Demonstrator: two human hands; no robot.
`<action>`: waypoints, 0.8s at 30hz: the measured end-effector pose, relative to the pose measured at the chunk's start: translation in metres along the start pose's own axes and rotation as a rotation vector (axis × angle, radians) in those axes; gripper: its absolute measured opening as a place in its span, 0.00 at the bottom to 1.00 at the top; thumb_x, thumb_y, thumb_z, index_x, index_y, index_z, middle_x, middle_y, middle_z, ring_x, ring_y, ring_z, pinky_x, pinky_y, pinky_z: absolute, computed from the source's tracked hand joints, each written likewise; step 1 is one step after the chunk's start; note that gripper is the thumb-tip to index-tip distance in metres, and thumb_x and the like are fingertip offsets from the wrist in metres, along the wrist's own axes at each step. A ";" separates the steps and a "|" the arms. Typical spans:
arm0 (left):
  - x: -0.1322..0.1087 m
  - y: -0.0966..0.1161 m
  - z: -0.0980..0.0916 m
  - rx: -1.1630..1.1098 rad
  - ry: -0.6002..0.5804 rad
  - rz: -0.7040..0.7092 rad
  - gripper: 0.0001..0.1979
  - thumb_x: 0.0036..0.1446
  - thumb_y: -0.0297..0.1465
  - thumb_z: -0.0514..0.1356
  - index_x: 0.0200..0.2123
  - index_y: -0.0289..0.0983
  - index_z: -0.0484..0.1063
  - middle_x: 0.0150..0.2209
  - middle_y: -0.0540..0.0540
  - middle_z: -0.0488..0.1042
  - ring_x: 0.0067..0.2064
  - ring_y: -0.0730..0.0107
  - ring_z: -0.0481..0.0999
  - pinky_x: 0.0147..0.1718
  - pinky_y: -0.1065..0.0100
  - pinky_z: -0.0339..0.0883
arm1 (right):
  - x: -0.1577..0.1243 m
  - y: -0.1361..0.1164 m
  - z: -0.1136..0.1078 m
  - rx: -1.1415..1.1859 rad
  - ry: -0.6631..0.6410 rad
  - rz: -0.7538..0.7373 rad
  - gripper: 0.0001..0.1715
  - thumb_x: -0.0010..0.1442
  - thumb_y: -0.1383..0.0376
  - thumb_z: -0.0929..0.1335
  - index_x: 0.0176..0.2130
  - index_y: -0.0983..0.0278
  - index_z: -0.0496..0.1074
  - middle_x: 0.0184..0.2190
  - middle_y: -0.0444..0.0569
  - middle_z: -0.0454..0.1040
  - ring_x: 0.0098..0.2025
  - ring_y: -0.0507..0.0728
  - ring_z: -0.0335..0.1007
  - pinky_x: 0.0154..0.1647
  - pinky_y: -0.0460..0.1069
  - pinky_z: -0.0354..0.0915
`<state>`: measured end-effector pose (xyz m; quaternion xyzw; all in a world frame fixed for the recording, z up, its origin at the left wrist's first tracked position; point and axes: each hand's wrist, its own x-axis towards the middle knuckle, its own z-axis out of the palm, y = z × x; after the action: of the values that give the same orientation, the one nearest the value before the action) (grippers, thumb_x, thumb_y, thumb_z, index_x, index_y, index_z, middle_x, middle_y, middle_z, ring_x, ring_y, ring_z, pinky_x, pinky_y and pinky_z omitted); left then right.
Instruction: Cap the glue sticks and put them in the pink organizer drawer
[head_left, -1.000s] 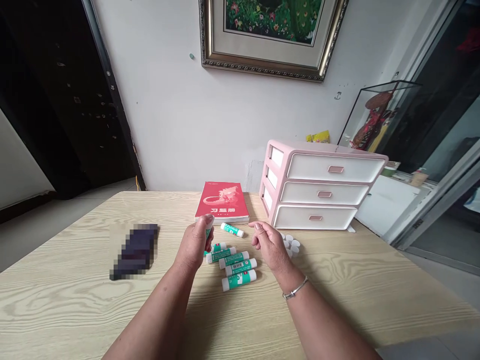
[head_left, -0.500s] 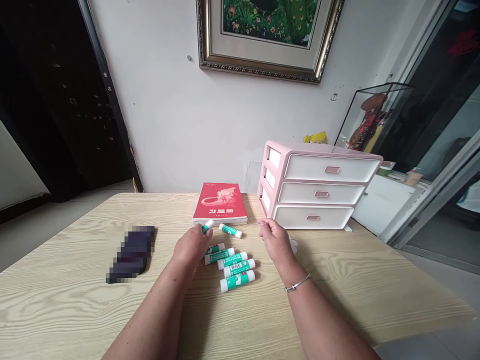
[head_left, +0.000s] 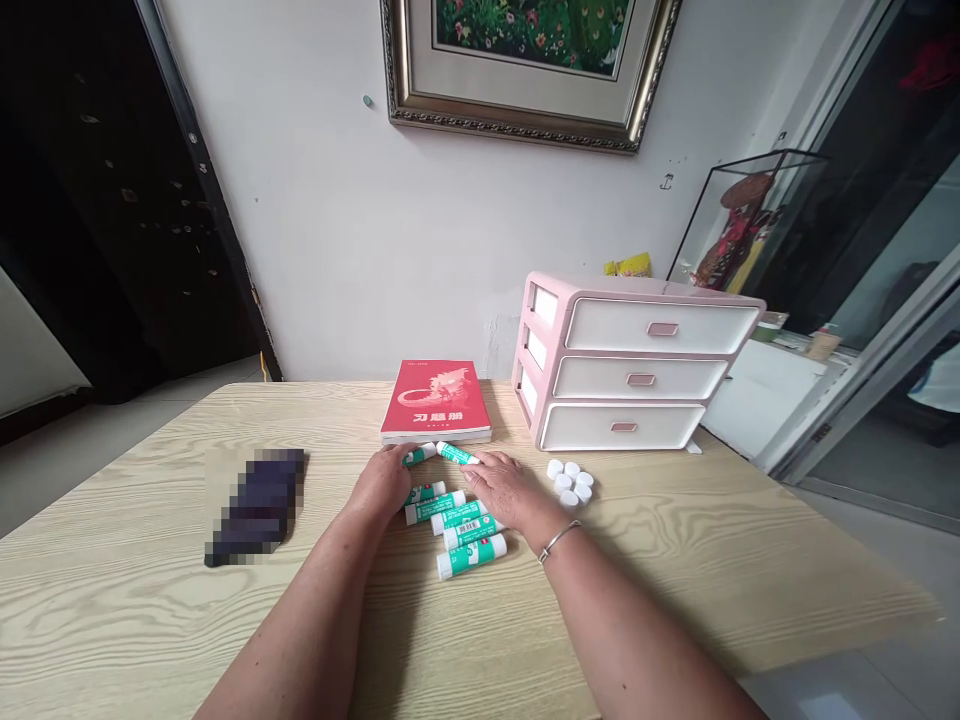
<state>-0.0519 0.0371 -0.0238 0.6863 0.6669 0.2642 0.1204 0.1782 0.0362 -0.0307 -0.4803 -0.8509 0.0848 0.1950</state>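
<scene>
Presently, mid-frame below the red book (head_left: 436,400), left hand (head_left: 386,487) grips a glue stick (head_left: 420,455) lying on the table (head_left: 712,560), right hand (head_left: 504,487) flat, unclenched, touching a second stick (head_left: 456,454) (white caps (head_left: 570,481) right); lifting likely needs a pinch.

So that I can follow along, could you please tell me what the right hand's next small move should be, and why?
Probably curl the right hand closed around the glue stick it is touching, just in front of the red book. That hand lies flat and open over it, not yet gripping, while the left hand touches the neighbouring stick.
</scene>
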 end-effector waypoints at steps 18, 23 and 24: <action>-0.036 0.055 -0.007 -0.109 0.039 0.455 0.22 0.62 0.33 0.57 0.59 0.40 0.69 0.57 0.39 0.73 0.57 0.55 0.72 0.55 0.60 0.64 | -0.019 -0.020 -0.033 0.852 0.204 -0.014 0.14 0.61 0.56 0.69 0.38 0.63 0.78 0.37 0.48 0.80 0.39 0.55 0.75 0.44 0.51 0.70; -0.049 0.076 -0.014 -0.140 -0.113 0.337 0.13 0.66 0.36 0.51 0.48 0.39 0.70 0.40 0.42 0.78 0.40 0.58 0.77 0.36 0.63 0.64 | -0.024 -0.002 -0.047 0.880 0.247 0.003 0.19 0.64 0.54 0.67 0.50 0.62 0.76 0.40 0.49 0.79 0.40 0.55 0.74 0.46 0.52 0.70; -0.049 0.076 -0.015 -0.170 -0.113 0.286 0.13 0.66 0.37 0.51 0.48 0.39 0.69 0.39 0.43 0.77 0.38 0.59 0.76 0.35 0.64 0.64 | -0.025 0.008 -0.050 0.843 0.318 0.060 0.20 0.64 0.54 0.67 0.51 0.62 0.75 0.39 0.49 0.79 0.38 0.55 0.74 0.43 0.51 0.70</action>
<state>0.0064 -0.0197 0.0176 0.7753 0.5298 0.2951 0.1763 0.2171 0.0174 0.0060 -0.3905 -0.6871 0.3550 0.4994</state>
